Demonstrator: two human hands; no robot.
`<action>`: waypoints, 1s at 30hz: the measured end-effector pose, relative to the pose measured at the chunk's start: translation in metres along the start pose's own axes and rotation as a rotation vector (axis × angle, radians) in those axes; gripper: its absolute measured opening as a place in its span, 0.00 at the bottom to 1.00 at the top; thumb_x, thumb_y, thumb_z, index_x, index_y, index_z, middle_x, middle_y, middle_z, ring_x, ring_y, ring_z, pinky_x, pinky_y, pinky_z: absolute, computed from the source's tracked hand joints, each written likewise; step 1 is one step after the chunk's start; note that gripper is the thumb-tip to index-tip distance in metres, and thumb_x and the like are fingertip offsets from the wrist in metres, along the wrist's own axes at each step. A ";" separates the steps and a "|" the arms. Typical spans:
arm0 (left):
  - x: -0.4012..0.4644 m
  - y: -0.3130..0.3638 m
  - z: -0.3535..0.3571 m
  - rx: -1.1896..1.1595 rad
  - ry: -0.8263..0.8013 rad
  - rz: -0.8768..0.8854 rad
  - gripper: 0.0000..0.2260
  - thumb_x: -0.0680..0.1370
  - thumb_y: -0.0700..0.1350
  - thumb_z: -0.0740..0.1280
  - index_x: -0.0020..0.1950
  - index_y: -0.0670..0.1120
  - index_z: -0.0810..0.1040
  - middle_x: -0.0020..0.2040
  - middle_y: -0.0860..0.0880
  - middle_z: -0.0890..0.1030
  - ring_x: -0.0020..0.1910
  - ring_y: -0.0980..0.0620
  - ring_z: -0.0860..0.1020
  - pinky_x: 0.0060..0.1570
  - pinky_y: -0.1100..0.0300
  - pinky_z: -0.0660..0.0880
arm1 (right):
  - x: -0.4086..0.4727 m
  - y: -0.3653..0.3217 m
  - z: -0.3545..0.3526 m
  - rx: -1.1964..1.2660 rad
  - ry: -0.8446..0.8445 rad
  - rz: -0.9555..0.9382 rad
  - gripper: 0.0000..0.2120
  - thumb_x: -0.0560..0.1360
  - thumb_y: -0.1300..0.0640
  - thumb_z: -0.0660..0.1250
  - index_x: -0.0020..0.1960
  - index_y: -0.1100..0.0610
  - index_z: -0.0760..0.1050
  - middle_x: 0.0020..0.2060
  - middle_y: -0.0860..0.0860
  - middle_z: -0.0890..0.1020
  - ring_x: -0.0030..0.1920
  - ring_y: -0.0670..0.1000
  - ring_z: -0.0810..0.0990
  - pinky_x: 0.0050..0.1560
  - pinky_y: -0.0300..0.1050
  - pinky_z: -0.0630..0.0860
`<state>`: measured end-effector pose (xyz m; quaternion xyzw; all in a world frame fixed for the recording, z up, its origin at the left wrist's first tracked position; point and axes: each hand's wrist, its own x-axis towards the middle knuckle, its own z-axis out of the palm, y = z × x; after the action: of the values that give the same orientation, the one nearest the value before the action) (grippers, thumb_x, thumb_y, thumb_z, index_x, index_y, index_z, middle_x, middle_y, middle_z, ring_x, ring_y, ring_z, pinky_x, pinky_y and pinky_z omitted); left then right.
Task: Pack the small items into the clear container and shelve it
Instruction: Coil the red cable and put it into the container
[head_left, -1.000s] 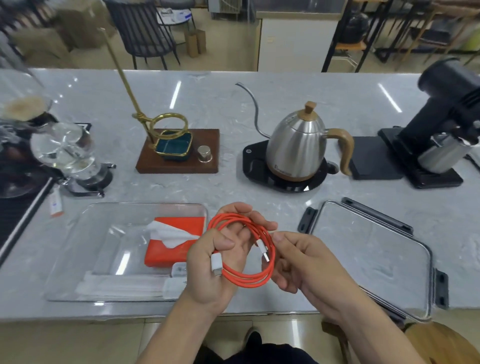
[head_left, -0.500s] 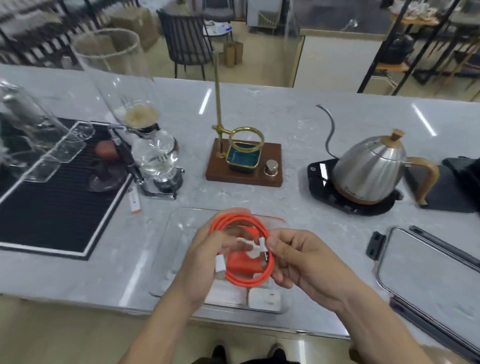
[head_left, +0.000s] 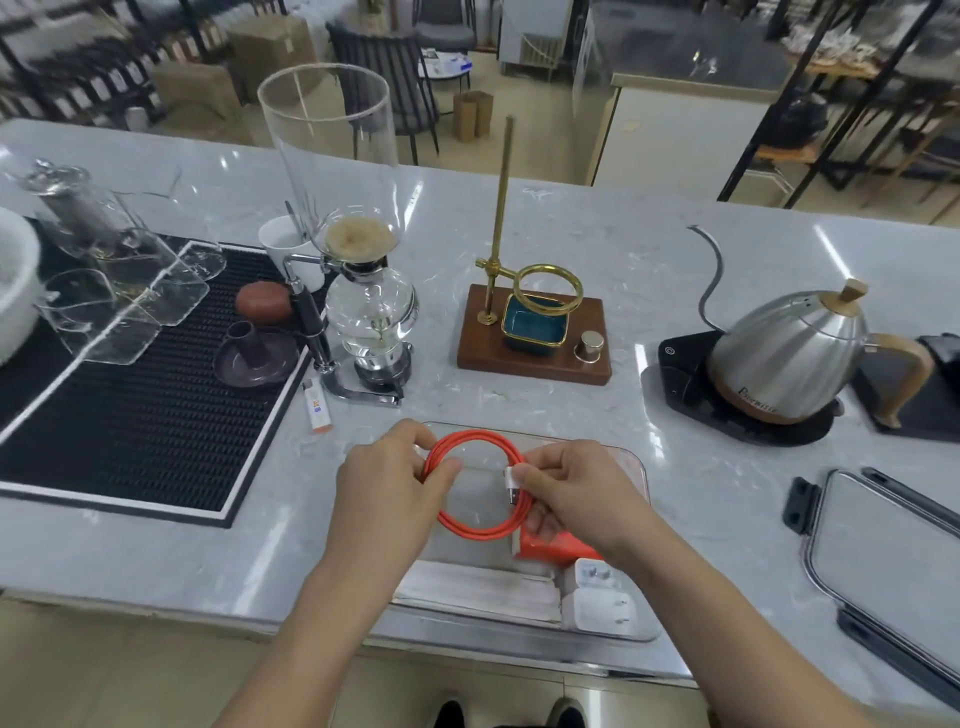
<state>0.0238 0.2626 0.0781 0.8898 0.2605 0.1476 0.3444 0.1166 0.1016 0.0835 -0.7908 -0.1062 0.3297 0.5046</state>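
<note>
Both hands hold the coiled orange cable (head_left: 474, 486) just above the clear container (head_left: 638, 525), which sits on the marble desk (head_left: 597, 249) near its front edge. Left hand (head_left: 387, 491): grip closed on the coil's left side, thumb over the loop, fingers curled behind. Right hand (head_left: 571, 491): grip pinched on the coil's right side, at the white connector (head_left: 510, 480), w/ one cable end pointing down past the fingers. Coil hangs between the two hands, open loop facing the camera, over the container's rear half.

Inside the container: orange box (head_left: 553, 548) right under the right hand, partly hidden by it; two white charger plugs (head_left: 597, 597) in the front right corner; flat white packet (head_left: 478, 592) along the front wall.

Container lid (head_left: 883, 561) w/ black clips lies on the desk well to the right, apart from the container. Behind: steel gooseneck kettle (head_left: 789, 348) on black base, brass ring stand on wooden block (head_left: 535, 332), glass siphon brewer (head_left: 358, 291), lighter (head_left: 318, 408) beside the black ribbed mat (head_left: 130, 415).
</note>
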 end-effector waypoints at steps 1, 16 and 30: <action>0.002 0.000 0.001 0.022 0.007 0.014 0.08 0.74 0.51 0.74 0.47 0.49 0.80 0.32 0.53 0.83 0.37 0.50 0.81 0.43 0.53 0.77 | 0.004 0.001 0.003 -0.043 0.022 0.006 0.09 0.80 0.63 0.64 0.46 0.67 0.79 0.22 0.53 0.79 0.22 0.50 0.77 0.27 0.43 0.76; 0.012 0.009 0.016 0.671 -0.441 0.066 0.11 0.76 0.31 0.59 0.55 0.39 0.77 0.56 0.40 0.80 0.56 0.41 0.80 0.44 0.57 0.71 | 0.033 0.001 0.038 -0.666 0.174 -0.042 0.10 0.75 0.62 0.62 0.36 0.64 0.73 0.38 0.63 0.83 0.38 0.61 0.82 0.37 0.48 0.78; 0.007 0.006 0.030 0.689 -0.467 0.043 0.13 0.77 0.31 0.60 0.58 0.39 0.78 0.58 0.41 0.80 0.58 0.41 0.79 0.51 0.55 0.75 | 0.038 -0.004 0.053 -1.041 0.127 -0.042 0.19 0.76 0.67 0.62 0.32 0.55 0.59 0.52 0.61 0.82 0.53 0.59 0.81 0.41 0.43 0.68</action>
<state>0.0455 0.2464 0.0611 0.9678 0.1910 -0.1469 0.0735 0.1127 0.1616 0.0571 -0.9530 -0.2410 0.1746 0.0566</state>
